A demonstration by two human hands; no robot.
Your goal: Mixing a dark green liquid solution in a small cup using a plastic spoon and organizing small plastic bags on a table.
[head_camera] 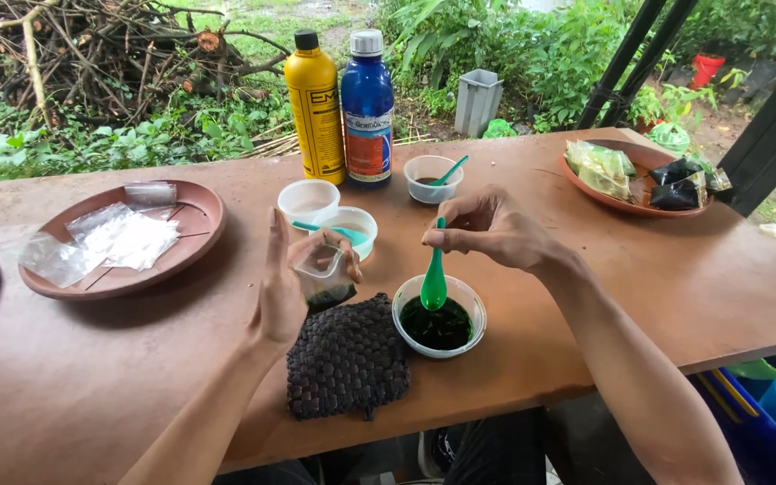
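My left hand [287, 286] holds a small clear plastic bag [323, 274] open at the top, with some dark matter at its bottom, above a dark woven mat [348, 359]. My right hand [489, 231] pinches a green plastic spoon [434, 280] by its handle, the bowl of the spoon hanging just over a white cup [471, 299] filled with dark green stuff. The bag and spoon are a short way apart.
A yellow bottle [314, 106] and a blue bottle [367, 106] stand at the back. Three small white cups [309, 198] sit nearby, two with teal spoons. A brown plate [192, 233] of empty bags lies left; another plate [641, 158] of filled bags lies right.
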